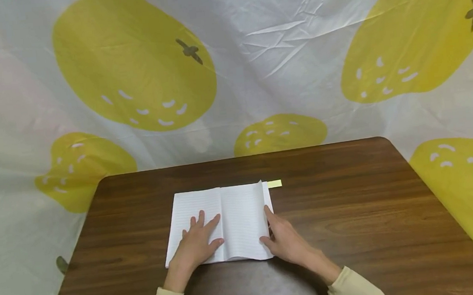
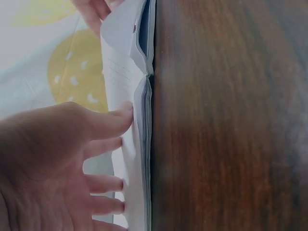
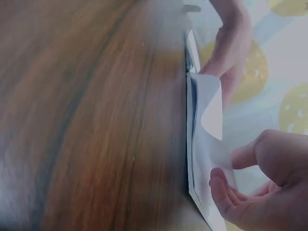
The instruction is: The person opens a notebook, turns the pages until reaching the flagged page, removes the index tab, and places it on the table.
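Observation:
A lined notebook (image 1: 197,203) lies open on the wooden table, its spine near the middle of the spread. My left hand (image 1: 196,244) rests with spread, straight fingers on the left-hand page; in the left wrist view its fingertips (image 2: 126,109) press on the paper by the fold. At the right side, my right hand (image 1: 287,238) pinches the outer edge of a right-hand page (image 1: 244,208) between thumb and fingers. That page bows up from the sheets below, as the right wrist view shows with the curved paper (image 3: 207,144).
A yellow sticky tab (image 1: 274,183) juts out at the notebook's top right corner. The dark wooden table (image 1: 353,202) spreads around the notebook on all sides. Behind it hangs a white cloth (image 1: 256,84) printed with yellow fruit.

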Tool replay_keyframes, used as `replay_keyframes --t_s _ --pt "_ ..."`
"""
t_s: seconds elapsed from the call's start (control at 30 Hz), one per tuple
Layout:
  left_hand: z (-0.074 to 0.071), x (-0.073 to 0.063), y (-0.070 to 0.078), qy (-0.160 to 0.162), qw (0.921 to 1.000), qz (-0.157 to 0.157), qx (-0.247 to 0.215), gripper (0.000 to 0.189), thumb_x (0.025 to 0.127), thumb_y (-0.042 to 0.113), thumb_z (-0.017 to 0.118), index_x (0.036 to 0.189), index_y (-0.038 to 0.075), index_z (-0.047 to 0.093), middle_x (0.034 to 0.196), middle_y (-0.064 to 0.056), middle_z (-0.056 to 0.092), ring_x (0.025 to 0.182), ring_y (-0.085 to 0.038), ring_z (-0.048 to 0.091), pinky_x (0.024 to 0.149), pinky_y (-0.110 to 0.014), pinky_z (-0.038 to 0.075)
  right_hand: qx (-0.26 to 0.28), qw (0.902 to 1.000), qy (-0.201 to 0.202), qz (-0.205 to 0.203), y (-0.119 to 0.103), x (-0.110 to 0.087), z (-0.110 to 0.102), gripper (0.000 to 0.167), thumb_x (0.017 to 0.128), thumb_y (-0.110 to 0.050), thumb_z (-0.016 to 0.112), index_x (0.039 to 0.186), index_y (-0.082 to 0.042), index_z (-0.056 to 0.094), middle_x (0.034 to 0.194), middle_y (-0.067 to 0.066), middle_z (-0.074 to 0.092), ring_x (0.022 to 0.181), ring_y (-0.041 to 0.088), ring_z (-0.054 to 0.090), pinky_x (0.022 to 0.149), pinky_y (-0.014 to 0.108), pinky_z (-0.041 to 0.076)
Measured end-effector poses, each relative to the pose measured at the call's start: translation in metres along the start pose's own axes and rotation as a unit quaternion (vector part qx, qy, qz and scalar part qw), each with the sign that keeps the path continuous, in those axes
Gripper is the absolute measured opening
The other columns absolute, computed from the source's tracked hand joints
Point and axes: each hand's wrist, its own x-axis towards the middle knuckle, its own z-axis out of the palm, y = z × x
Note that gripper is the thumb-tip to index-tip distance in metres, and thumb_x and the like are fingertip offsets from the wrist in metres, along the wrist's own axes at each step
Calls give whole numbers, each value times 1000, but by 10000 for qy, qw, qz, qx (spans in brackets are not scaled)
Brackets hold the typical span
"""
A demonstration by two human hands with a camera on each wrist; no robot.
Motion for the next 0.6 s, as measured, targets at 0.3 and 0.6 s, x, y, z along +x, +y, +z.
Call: replay_keyframes --t_s 0.3,0.6 --pt "-3 0 1 178 9998 -32 80 62 93 32 73 147 8 54 158 -30 37 144 -53 36 109 -70 35 593 9977 290 127 -4 7 6 65 88 4 68 145 17 40 97 14 63 81 17 66 72 25 56" --pt "-9 8 8 605 9969 -324 -372 72 107 53 37 155 -1 35 147 -28 52 134 -44 54 109 -56 44 1383 9891 506 -28 -15 18 17 62 87 4 71 143 13 45 93 10 62 77 5 58 72 22 57"
